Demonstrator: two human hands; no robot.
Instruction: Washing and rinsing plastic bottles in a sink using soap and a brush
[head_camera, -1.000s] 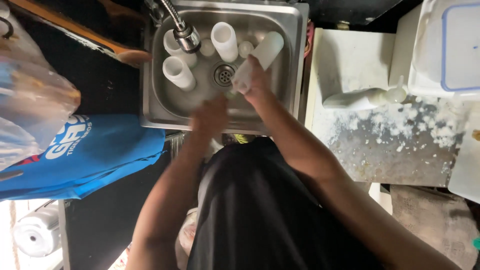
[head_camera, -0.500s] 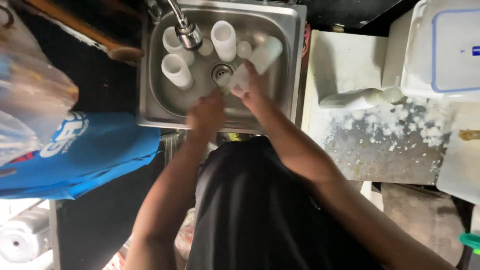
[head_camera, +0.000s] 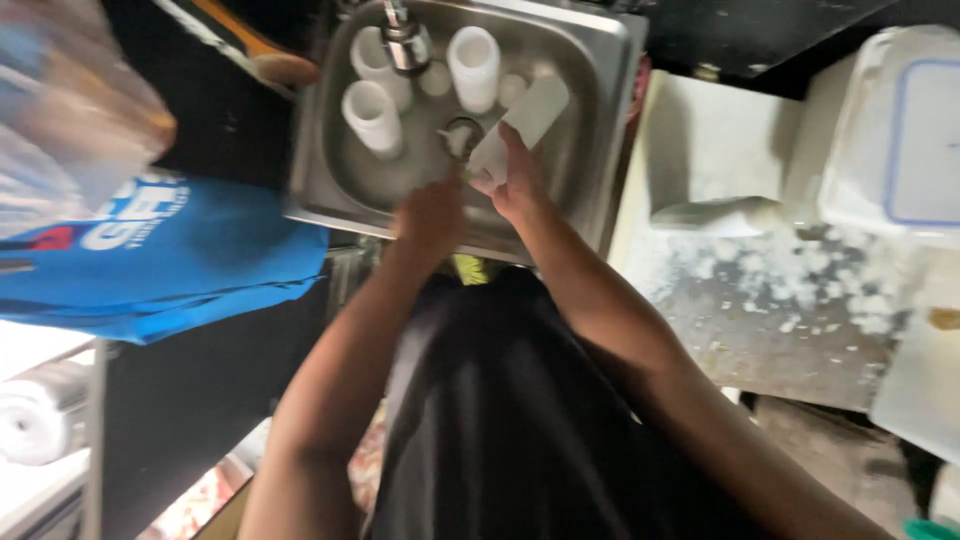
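Observation:
A steel sink (head_camera: 330, 190) holds several white plastic cups, two of them upright at the back left (head_camera: 372, 112) and centre (head_camera: 474, 62), under a chrome tap (head_camera: 405, 40). My right hand (head_camera: 515, 180) grips a white cup (head_camera: 525, 125) tilted on its side over the drain (head_camera: 460, 135). My left hand (head_camera: 432, 215) hovers just left of it over the sink's near edge, blurred, fingers curled; whether it holds anything is unclear.
A blue cloth bag (head_camera: 160, 255) lies left of the sink, with a clear plastic bag (head_camera: 70, 120) above it. Right of the sink a stained white counter (head_camera: 780, 300) carries a clear lidded container (head_camera: 900, 130). A paper roll (head_camera: 45, 410) sits at lower left.
The view has shifted a little. My right hand has kept the tilted cup over the drain, and my left hand has stayed close beside it.

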